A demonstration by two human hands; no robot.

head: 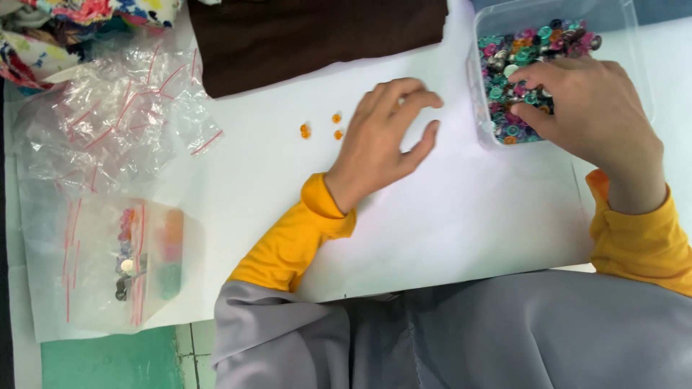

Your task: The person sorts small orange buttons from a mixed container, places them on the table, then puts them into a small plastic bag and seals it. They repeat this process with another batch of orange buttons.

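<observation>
My left hand (pixel 386 133) rests on the white table (pixel 468 216), fingers curled loosely and apart, holding nothing. Just left of it lie three small orange buttons (pixel 335 126). My right hand (pixel 591 112) reaches into a clear plastic box (pixel 481 86) full of small mixed-colour buttons (pixel 519 50); its fingertips press among them, and I cannot tell whether it pinches one. Both arms wear yellow sleeves.
A dark brown cloth (pixel 310 39) lies at the back. A heap of small clear zip bags (pixel 108 115) lies at the left, with bags of sorted buttons (pixel 140 263) in front of it. Patterned fabric (pixel 65 21) lies at the far left corner.
</observation>
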